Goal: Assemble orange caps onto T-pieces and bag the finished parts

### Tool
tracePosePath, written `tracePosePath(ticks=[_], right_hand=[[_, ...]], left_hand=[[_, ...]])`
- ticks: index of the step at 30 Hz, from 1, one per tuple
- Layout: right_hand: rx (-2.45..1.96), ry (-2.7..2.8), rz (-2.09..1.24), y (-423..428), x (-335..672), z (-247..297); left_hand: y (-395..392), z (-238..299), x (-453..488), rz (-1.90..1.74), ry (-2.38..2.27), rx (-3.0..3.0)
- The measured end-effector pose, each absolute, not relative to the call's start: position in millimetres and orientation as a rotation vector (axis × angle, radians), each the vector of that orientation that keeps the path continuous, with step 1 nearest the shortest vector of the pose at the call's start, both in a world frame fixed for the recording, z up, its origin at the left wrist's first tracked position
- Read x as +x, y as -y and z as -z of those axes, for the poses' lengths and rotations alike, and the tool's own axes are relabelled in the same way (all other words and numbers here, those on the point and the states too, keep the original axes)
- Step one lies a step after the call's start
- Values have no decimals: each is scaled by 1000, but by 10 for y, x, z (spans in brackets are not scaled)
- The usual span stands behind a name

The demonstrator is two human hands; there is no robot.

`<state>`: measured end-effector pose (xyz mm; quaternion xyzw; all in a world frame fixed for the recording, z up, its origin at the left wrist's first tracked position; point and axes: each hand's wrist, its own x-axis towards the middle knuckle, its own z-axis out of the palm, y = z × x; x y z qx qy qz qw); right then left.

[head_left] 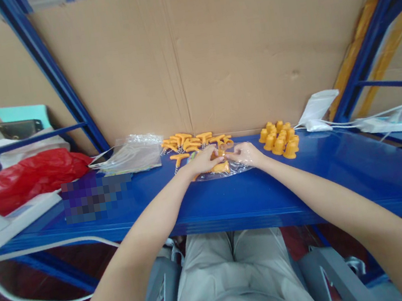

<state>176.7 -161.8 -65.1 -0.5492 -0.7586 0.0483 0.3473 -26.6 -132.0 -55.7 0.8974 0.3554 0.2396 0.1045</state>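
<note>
Toward the back edge of the blue surface [212, 199], the left hand [205, 160] and right hand [246, 154] meet, each grip narrowed on an orange piece [222, 153] above a clear plastic bag [240, 168], between T-handled corkscrews [184, 140] along that edge leftward and bell-shaped orange cups [278, 144] nearer the right edge.

Blue shelf [327, 178]: laden work surface, viewed from front centre.
T-handled corkscrews [182, 136]: strewn toward 11 o'clock.
Orange bell-shaped pieces [278, 145]: grouped at 1.
Clear bags [136, 153]: lie at 10.
</note>
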Motion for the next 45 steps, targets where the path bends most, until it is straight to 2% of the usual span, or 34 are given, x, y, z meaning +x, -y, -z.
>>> tracePosePath(ticks=[10, 20, 23, 26, 29, 32, 38, 45], right_hand=[[-1177, 1606, -812, 1524, 1766, 701], [-1143, 1514, -1093, 1614, 1824, 589], [-1249, 1840, -930, 1644, 1969, 391], [-1472, 2118, -514, 1632, 2141, 100], [-1646, 2124, -60, 1549, 2228, -183], [-1718, 2151, 176, 1397, 2171, -360], [-1893, 2317, 235, 1023, 1859, -214], [-1844, 2356, -11, 727, 1747, 250]], left_hand=[[1275, 577, -248, -718, -1046, 2654], [1241, 595, -248, -715, -1027, 2701], [1237, 595, -247, -688, -1037, 2716], [1216, 612, -247, -690, -1020, 2720], [1199, 634, -243, -714, -1004, 2707], [1202, 641, -237, -728, -1007, 2685], [1211, 634, -228, -739, -1006, 2672], [1230, 626, -209, -703, -1030, 2678]])
